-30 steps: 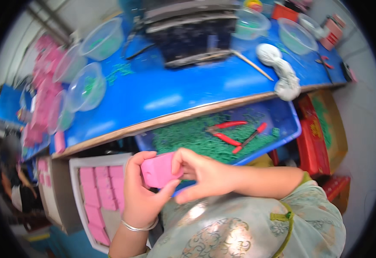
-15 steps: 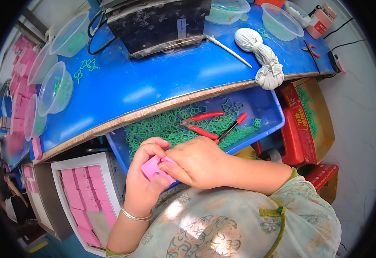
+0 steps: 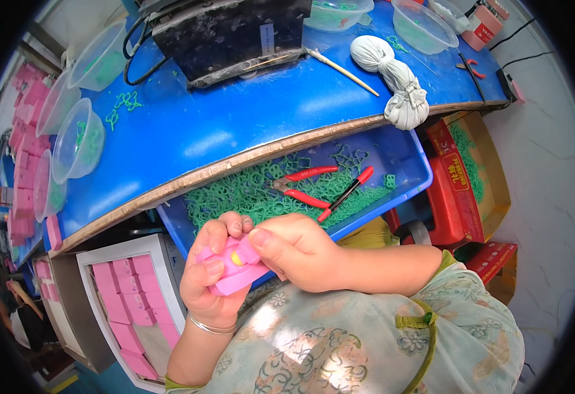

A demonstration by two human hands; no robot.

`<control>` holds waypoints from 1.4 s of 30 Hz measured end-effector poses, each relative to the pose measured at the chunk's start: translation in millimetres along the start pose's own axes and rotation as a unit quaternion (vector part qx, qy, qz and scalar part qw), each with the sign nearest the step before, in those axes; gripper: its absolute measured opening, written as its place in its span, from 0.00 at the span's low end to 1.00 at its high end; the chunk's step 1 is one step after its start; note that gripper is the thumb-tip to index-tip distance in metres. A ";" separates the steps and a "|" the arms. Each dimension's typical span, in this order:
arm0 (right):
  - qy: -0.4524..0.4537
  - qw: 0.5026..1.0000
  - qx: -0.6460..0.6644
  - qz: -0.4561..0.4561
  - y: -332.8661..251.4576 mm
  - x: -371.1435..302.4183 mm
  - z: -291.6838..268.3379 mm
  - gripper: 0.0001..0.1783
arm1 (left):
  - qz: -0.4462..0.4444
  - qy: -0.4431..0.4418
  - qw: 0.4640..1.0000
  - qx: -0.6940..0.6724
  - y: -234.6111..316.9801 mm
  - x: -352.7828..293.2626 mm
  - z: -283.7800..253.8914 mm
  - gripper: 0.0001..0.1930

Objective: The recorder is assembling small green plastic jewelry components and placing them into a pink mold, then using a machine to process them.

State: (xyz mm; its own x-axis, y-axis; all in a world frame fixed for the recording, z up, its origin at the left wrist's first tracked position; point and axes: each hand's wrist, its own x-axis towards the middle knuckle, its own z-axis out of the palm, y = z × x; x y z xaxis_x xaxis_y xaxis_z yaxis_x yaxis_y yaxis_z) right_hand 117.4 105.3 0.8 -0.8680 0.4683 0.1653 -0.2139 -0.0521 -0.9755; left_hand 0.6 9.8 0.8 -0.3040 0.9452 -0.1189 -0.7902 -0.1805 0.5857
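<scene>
Pink block (image 3: 236,281) pinched by left hand (image 3: 200,284) and right hand (image 3: 300,255) at a blue tray's (image 3: 396,152) near edge
White box (image 3: 120,251) of pink pieces (image 3: 130,302) at left; tray partly hidden by the hands, green scraps (image 3: 235,202) and red-handled pliers (image 3: 310,173) in it; farther, blue table (image 3: 235,118) with cloth bundle (image 3: 390,72) and black machine (image 3: 231,46); left fingers curl around the block, right thumb presses its edge, forearm (image 3: 386,266) from the right

A pale green top (image 3: 366,318), printed with flowers and dark scrolls, is worn. Its sleeve (image 3: 464,299) is edged in olive, its front crossed by olive piping (image 3: 430,348). The left wrist (image 3: 214,314) is ringed by silvery bangles (image 3: 212,329).
</scene>
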 end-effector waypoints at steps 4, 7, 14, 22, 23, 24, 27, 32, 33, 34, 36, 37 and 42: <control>0.045 0.941 0.324 0.084 -16.3 7.3 -7.3 0.26 | -0.038 -0.001 0.982 -0.183 3.2 -1.5 -2.1 0.07; 0.123 0.985 0.013 -0.117 -26.2 28.3 -27.1 0.25 | -0.041 0.012 0.984 -0.173 0.7 3.7 0.9 0.08; 0.263 0.686 -0.664 -0.142 -18.6 73.6 -87.6 0.11 | -0.022 0.048 0.993 -0.109 5.0 -8.2 -6.4 0.30; 0.018 0.985 -0.126 0.117 -20.0 11.0 -41.5 0.19 | 0.123 0.177 0.900 0.378 6.2 -17.3 -5.0 0.25; 0.004 0.982 0.076 0.171 -1.7 3.8 -31.4 0.18 | 0.121 0.174 0.900 0.381 1.8 -13.2 -5.4 0.25; 0.001 0.971 0.160 0.179 11.0 0.3 -22.2 0.20 | 0.230 0.143 0.824 0.497 -4.5 -10.4 -10.8 0.25; -0.003 0.907 0.377 0.187 35.7 -2.1 -1.7 0.22 | 0.357 0.043 0.656 0.664 -16.6 -5.6 -7.0 0.28; 0.044 0.925 0.308 0.221 32.4 -0.1 3.1 0.20 | 0.309 0.012 0.708 0.635 -26.7 -10.8 -9.3 0.28; 0.058 0.941 0.242 0.229 33.1 -1.6 2.8 0.19 | 0.308 0.014 0.708 0.636 -24.1 -12.9 -7.9 0.28; 0.059 0.940 0.242 0.231 32.1 -3.1 0.4 0.19 | 0.262 0.006 0.722 0.641 -18.0 -12.0 -1.2 0.31; 0.053 0.944 0.203 0.256 27.5 -4.9 -3.7 0.18 | 0.225 -0.098 0.617 0.748 -0.5 -1.7 0.1 0.35; 0.051 0.943 0.203 0.257 26.9 -5.0 -1.3 0.18 | 0.224 -0.095 0.616 0.749 -1.0 -3.1 -1.1 0.35; 0.071 0.957 0.210 0.187 34.9 -9.5 1.0 0.26 | 0.245 -0.011 0.726 0.642 -13.3 -9.6 -12.1 0.32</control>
State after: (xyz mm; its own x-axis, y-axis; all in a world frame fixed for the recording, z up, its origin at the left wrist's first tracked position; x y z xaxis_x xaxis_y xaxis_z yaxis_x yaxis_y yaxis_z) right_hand 117.7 98.1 -34.7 -0.8560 0.4613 -0.2336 -0.0878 -0.5750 -0.8134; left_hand 7.6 -0.2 -15.6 -0.3612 0.8602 0.3601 0.5627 -0.1069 0.8197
